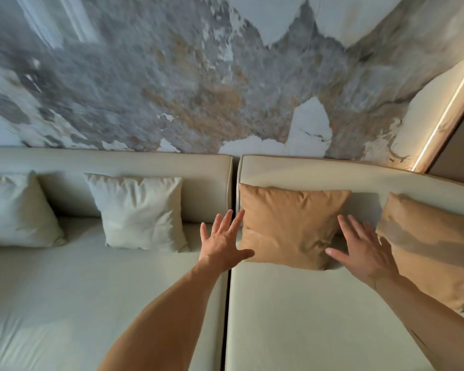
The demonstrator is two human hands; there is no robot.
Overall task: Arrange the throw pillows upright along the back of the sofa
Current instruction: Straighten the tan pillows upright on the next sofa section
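Where hands flank the tan pillow [289, 226], contact unclear, end pillows cropped.

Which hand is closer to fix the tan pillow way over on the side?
Right. The right hand lies open just beside the far tan pillow; the left hand sits beyond the middle tan pillow.

sofa [306, 303], lower frame: covered in pale, matt, finely woven cloth, smooth on the seats. two cream pillows [140, 212] at left: soft matt cloth, creased. two tan pillows [289, 223] at right: smooth cloth with a faint sheen, lightly wrinkled. wall [172, 89], upper frame: mottled grey and ochre stone-like finish noted.
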